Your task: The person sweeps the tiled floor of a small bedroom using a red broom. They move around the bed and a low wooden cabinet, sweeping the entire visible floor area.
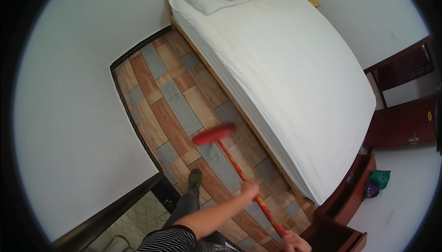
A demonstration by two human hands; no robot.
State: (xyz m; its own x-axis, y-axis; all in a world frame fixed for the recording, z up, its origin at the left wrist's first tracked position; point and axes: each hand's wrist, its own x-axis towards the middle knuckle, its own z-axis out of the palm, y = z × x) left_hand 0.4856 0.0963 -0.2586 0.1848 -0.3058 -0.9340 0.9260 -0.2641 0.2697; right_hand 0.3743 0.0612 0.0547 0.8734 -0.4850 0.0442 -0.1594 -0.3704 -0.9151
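A red broom [214,133] with a long red and yellow handle reaches up and left from my two hands. Its blurred head is over the wood-look floor [181,110], between the bed and the wall; whether it touches the floor I cannot tell. Around the middle of the handle, my left hand [250,192] is closed. Lower right, near the handle's end, my right hand [295,241] grips it too.
A bed with a white sheet [283,69] and wooden side rail fills the right of the floor. Left is a white wall [69,79] with dark skirting. A doorway threshold [166,193] lies by my foot. Dark red drawers [355,196] stand beyond the bed's foot.
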